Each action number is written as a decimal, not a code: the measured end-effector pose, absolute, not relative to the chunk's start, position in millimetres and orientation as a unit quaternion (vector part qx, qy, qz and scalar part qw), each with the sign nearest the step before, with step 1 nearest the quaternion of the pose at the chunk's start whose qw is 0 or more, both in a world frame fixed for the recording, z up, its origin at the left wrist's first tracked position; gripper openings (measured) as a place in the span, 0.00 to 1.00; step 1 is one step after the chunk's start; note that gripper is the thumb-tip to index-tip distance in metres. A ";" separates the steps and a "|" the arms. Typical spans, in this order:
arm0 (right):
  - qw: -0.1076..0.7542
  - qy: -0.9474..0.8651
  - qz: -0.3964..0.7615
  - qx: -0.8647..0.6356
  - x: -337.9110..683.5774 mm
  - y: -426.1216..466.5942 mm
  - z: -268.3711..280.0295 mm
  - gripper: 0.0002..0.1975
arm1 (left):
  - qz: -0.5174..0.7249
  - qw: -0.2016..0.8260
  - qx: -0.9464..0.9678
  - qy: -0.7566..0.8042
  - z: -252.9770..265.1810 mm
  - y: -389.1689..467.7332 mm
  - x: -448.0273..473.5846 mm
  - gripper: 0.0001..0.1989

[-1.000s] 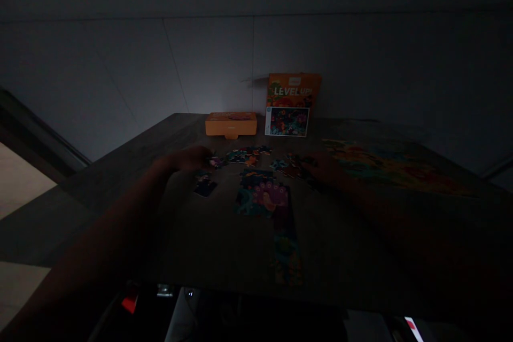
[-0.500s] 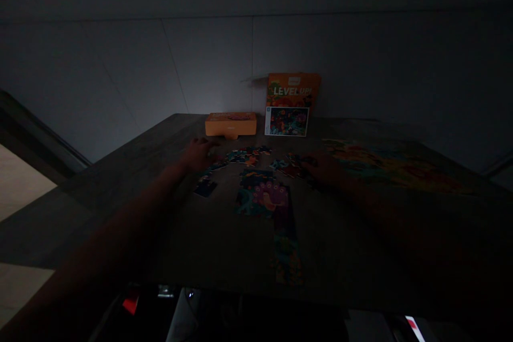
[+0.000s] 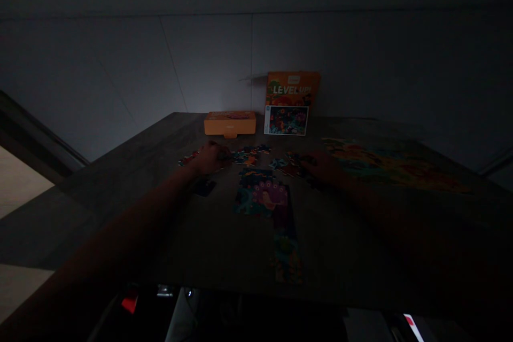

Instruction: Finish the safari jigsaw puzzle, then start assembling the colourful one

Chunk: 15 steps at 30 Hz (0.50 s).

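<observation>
Dim light blurs the detail of both hands. My left hand (image 3: 208, 159) is over loose puzzle pieces (image 3: 246, 156) left of centre, its fingers curled at a dark puzzle piece. My right hand (image 3: 323, 165) rests at another heap of puzzle pieces (image 3: 282, 164), fingers bent inward; what they hold, if anything, is lost in shadow. Between and nearer than the hands lies a joined puzzle section (image 3: 264, 197) with a purple peacock, a strip of it running down toward the front edge. A dark piece (image 3: 204, 187) lies apart, below my left wrist.
An orange box (image 3: 230, 126) lies at the back of the table (image 3: 224, 246). Right of it stands an orange "LEVEL UP!" box (image 3: 293, 88), with a picture card (image 3: 286, 121) before it. A large, colourful puzzle sheet (image 3: 393, 165) covers the right side. Behind is a wall (image 3: 216, 59).
My left hand has moved right and slightly toward me, onto the loose pieces; red-toned pieces now show left of it. My right hand has hardly moved.
</observation>
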State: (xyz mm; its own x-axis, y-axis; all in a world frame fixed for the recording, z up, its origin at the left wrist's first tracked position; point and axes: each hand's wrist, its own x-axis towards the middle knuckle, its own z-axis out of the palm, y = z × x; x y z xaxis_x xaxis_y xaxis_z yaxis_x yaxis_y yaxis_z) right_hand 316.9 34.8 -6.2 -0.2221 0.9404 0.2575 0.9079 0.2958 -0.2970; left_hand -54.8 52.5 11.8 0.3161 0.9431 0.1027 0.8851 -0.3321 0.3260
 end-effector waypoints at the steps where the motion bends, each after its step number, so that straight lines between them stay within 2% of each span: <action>1: 0.197 -0.781 0.044 -0.591 317.1 35.0 -6.4 0.15 | 0.143 0.088 0.810 0.561 11.4 52.9 -55.7 0.22; 9: 0.207 -0.778 0.050 -0.592 316.9 35.7 -7.7 0.15 | 0.181 0.017 0.776 0.604 14.7 59.6 -68.8 0.26; 15: 0.207 -0.780 0.052 -0.589 317.8 36.6 -8.7 0.15 | 0.120 -0.063 0.748 0.650 12.7 50.6 -63.7 0.28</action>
State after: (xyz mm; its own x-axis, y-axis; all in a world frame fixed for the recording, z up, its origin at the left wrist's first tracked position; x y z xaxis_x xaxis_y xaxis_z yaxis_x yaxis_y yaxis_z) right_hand 317.8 36.6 -8.7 -0.2215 0.9396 0.2610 0.8965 0.3015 -0.3247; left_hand -63.7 50.6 12.7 0.1266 0.9567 0.2620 0.9871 -0.1476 0.0618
